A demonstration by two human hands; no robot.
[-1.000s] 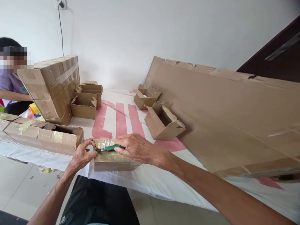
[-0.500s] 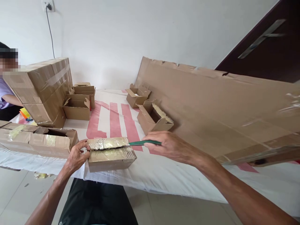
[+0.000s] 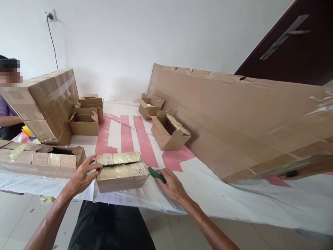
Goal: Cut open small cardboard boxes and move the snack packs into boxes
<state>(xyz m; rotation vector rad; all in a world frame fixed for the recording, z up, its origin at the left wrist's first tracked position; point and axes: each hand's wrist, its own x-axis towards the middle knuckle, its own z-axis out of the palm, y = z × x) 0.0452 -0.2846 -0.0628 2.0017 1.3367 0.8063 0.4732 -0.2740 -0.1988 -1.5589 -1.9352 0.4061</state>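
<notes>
A small taped cardboard box [image 3: 122, 175] lies near the front edge of the cloth-covered table, with a dark slit along the middle of its top. At the box's left end, my left hand [image 3: 83, 174] grips the corner, fingers on the upper edge and thumb lower on the side. My right hand [image 3: 171, 184] is closed around a green-handled knife [image 3: 157, 175] at the box's right end. The knife's blade does not show clearly; the tip of the handle points at the box's right side.
Taped boxes [image 3: 49, 100] stand stacked at the left, with opened small boxes [image 3: 84, 126] beside them. Left of my hand is a row of boxes [image 3: 39, 161]. Two opened boxes [image 3: 169, 139] sit by a large leaning cardboard panel [image 3: 234, 118]. Another person [image 3: 9, 111] is at far left.
My right hand has drawn the knife out of the top slit and lowered it to the box's right end. My left hand stays at the left end, its fingers slightly shifted.
</notes>
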